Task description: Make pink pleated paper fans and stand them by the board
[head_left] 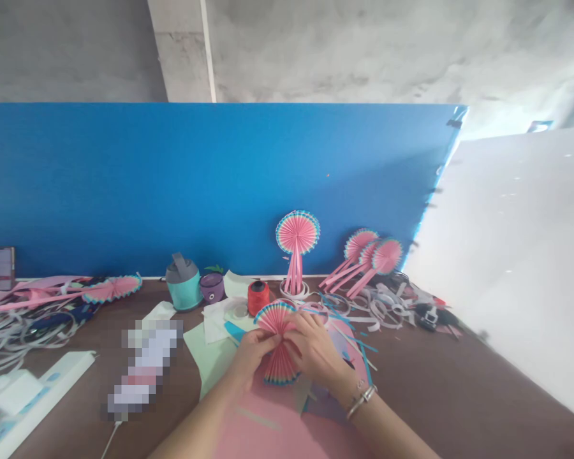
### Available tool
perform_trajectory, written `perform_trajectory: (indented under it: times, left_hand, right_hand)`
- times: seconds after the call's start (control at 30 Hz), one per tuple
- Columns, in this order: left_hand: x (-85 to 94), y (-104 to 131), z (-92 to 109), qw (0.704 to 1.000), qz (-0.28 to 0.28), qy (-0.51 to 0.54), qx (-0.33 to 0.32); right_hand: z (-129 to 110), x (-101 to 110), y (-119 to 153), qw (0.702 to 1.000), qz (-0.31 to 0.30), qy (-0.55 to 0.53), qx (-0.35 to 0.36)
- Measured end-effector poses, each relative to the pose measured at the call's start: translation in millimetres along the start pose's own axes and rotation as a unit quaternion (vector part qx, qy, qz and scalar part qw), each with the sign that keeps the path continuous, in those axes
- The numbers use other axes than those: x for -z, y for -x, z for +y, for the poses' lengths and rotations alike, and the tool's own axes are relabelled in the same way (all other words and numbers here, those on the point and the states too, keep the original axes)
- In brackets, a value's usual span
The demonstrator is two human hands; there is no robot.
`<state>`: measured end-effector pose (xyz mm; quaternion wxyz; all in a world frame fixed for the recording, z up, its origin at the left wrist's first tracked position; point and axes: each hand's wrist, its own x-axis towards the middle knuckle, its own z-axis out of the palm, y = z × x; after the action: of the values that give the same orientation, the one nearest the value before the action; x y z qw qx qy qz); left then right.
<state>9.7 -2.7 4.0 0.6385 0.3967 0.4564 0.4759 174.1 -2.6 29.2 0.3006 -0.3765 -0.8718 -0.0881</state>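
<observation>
Between my two hands is a pleated paper fan, pink with a blue and cream edge, spread above and below its pinched middle. My left hand closes thumb and fingers on the fan's left side near the centre. On the other side, my right hand has its fingers bent onto the fan's middle and hides part of its right side. Beneath the hands lie pink paper and a pale green sheet. Just behind the fan stands a red thread spool.
A finished round fan stands upright against the blue partition; several more lean to its right. A teal cup and purple jar stand behind. Paper strips pile up right. A power strip lies left.
</observation>
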Motion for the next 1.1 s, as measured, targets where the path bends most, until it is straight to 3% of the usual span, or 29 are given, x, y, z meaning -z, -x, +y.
perform_trajectory:
  times: [0.23, 0.57, 0.77, 1.1]
  left_hand:
    - [-2.9, 0.4, -0.1, 1.0, -0.014, 0.002, -0.02]
    - [-0.1, 0.5, 2.5, 0.999, -0.033, -0.005, -0.023]
    - [0.9, -2.0, -0.9, 0.998, -0.043, -0.021, -0.032]
    - [6.4, -3.1, 7.9, 0.999, -0.002, -0.006, -0.032]
  right_hand:
    - [0.5, -7.2, 1.8, 0.999, 0.02, -0.004, 0.04]
    - [-1.5, 1.4, -0.6, 0.999, 0.029, -0.033, 0.02]
    - [-3.5, -3.7, 1.2, 0.998, 0.034, -0.04, 0.028]
    - [12.8, 9.6, 1.4, 1.0, 0.027, 0.004, -0.015]
